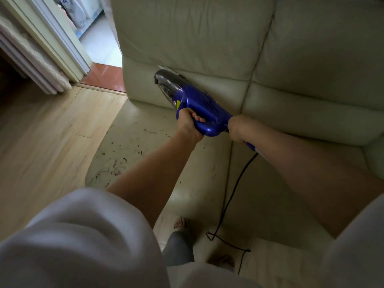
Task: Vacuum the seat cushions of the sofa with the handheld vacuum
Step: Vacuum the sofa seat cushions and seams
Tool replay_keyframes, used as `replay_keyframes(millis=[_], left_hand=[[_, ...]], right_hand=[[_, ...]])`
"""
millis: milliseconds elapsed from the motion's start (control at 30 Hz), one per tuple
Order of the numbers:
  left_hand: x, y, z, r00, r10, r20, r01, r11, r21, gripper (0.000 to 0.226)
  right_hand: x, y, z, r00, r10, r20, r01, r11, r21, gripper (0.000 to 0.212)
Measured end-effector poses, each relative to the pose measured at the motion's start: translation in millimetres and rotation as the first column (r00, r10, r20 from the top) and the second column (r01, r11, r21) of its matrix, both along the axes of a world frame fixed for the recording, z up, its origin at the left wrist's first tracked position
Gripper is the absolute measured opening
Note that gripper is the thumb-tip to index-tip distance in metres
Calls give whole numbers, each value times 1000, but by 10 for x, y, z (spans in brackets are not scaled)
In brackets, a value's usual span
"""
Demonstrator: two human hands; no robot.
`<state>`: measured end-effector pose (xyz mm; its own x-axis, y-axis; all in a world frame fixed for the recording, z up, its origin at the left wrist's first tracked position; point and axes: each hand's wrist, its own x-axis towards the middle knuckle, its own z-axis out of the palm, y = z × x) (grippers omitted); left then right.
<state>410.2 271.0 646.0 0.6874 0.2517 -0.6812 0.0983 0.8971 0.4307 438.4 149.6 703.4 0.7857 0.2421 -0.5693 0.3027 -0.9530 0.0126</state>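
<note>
Two bare hands hold a blue vacuum (195,100) over a pale sofa (291,48). The left hand (190,121) is wrapped tight around the middle of the vacuum, with the fingers curled over its top. The right hand (238,127) is closed tight on the back end, where the handle is. The two hands are near each other but do not touch.

The vacuum lies tilted, with its dark, see-through nose (166,80) pointing at the back left corner of the left seat cushion (145,146). The nose sits right at the crack where the seat meets the backrest. A bit of white shows at the tip.

Small dark crumbs (116,163) are spread on the front left part of that cushion, well apart from the nose.

A black cord (234,190) runs from the back of the vacuum, across the seat, and down to the floor by the person's foot (181,223).
</note>
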Motion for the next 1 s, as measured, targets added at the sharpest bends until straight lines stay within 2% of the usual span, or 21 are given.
replay_keyframes(millis=[67,200,367,433,500,567,600,667,733,833,1000], left_hand=[[0,-177,37,1000,-26,0,26,1000,5,32],[-30,-480,75,998,-58,2,58,998,7,33],[-51,-882,123,995,-99,19,99,995,12,32],[-46,-1030,134,994,-109,25,108,994,25,33],[-42,-1169,139,992,-125,25,124,992,24,34],[-31,-1286,146,990,-140,22,140,990,21,33],[-22,-1348,151,989,-145,23,144,989,21,33],[-12,-1477,157,989,-146,28,145,989,18,34],[-9,-1597,160,989,-146,25,146,989,15,34],[2,-1772,180,987,-158,19,158,987,9,33],[33,-2084,214,983,-185,11,185,983,0,32]], right_hand=[[-25,-181,26,1000,-4,5,4,999,-36,13],[-42,-459,72,1000,-21,1,21,996,-86,29],[-87,-842,189,998,-62,-16,61,995,-79,37],[-87,-983,190,996,-89,5,89,993,-80,29],[-87,-1120,202,985,-168,43,170,984,-61,11],[-111,-1240,213,978,-200,55,203,978,-56,33],[-99,-1313,205,979,-196,55,199,979,-40,37],[-105,-1451,215,980,-195,50,197,980,-33,34],[-96,-1555,247,979,-201,43,203,978,-49,13],[-77,-1718,263,984,-176,14,177,981,-84,32],[-57,-2098,239,985,-169,39,170,985,-33,31]])
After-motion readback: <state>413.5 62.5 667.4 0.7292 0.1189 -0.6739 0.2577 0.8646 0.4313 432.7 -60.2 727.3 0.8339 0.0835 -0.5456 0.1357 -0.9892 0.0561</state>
